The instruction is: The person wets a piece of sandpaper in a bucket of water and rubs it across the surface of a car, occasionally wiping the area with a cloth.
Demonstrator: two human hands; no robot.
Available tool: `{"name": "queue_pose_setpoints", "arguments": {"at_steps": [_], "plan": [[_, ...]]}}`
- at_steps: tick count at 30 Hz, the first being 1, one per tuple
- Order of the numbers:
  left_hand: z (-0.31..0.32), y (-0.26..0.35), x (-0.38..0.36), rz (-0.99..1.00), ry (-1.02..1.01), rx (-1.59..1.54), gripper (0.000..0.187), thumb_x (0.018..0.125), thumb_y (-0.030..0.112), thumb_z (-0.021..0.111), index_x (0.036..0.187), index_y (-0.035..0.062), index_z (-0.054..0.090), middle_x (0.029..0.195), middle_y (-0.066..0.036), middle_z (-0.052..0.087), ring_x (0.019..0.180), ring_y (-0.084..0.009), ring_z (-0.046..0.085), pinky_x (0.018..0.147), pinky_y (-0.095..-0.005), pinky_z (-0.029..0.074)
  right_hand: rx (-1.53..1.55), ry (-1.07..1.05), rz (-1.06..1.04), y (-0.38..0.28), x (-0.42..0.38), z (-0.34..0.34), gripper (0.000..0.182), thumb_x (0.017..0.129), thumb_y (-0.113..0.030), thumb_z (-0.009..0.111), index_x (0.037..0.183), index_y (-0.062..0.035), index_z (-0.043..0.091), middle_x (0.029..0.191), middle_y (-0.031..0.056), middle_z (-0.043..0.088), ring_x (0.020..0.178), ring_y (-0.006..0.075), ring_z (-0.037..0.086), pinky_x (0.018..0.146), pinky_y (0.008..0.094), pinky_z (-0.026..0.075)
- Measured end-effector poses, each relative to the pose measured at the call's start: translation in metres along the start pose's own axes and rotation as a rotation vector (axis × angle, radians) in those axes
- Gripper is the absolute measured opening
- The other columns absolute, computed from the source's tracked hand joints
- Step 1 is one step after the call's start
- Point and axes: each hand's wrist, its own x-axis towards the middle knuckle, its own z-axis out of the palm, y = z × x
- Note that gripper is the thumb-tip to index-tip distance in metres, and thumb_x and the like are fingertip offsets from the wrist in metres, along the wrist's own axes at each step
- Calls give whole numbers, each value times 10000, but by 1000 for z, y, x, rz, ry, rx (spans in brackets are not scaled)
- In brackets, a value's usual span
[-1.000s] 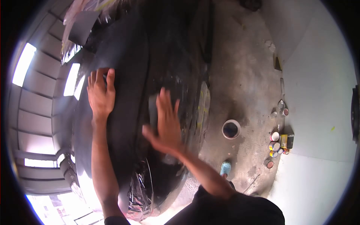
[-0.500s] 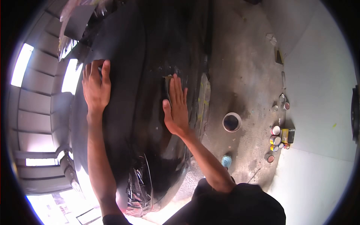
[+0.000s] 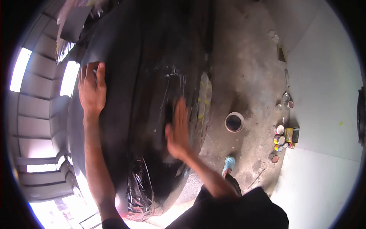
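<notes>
A dark car body panel [image 3: 118,95], wet and streaked on its right part, stretches beneath both my hands. My left hand [image 3: 91,89] rests on the panel's left side, thumb apart from the fingers, with nothing visible in it. Over the streaked area, my right hand [image 3: 179,129] lies flat with fingers stretched, blurred by motion. Under its left edge shows a dark flat piece [image 3: 169,111] that looks like sandpaper, mostly hidden by the hand. White wet streaks [image 3: 173,72] mark the surface beyond the fingertips.
A round bucket [image 3: 234,122] with dark contents stands on the concrete floor [image 3: 248,68]. Several paint cans [image 3: 279,140] and a yellow-black tin [image 3: 292,134] line the pale wall [image 3: 324,95]. Crumpled plastic film [image 3: 139,191] covers the near end of the car. A blue clog [image 3: 228,165] is below.
My right hand has slid down the panel toward me with the sandpaper, uncovering wet streaks. My left hand stays on the panel; the view has shifted slightly. More of the blue clog shows.
</notes>
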Motion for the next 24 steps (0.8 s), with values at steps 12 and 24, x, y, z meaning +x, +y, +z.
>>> {"name": "queue_pose_setpoints", "arguments": {"at_steps": [12, 24], "plan": [[-3, 4, -2, -43, -34, -21, 447, 1174, 411, 520, 1191, 3, 701, 1129, -233, 684, 1083, -454, 634, 967, -520, 482, 120, 34, 53, 24, -4, -1, 964, 1147, -566, 366, 1708, 155, 58, 1824, 332, 32, 1699, 503, 43, 1384, 580, 60], [-1, -3, -2, -95, -86, 3, 538, 1192, 460, 450, 1313, -11, 681, 1203, -235, 690, 1120, -440, 644, 1036, -507, 477, 101, 2, 76, 38, 22, -16, 889, 1180, -509, 338, 1712, 143, 55, 1828, 320, 30, 1702, 489, 41, 1384, 569, 78]]}}
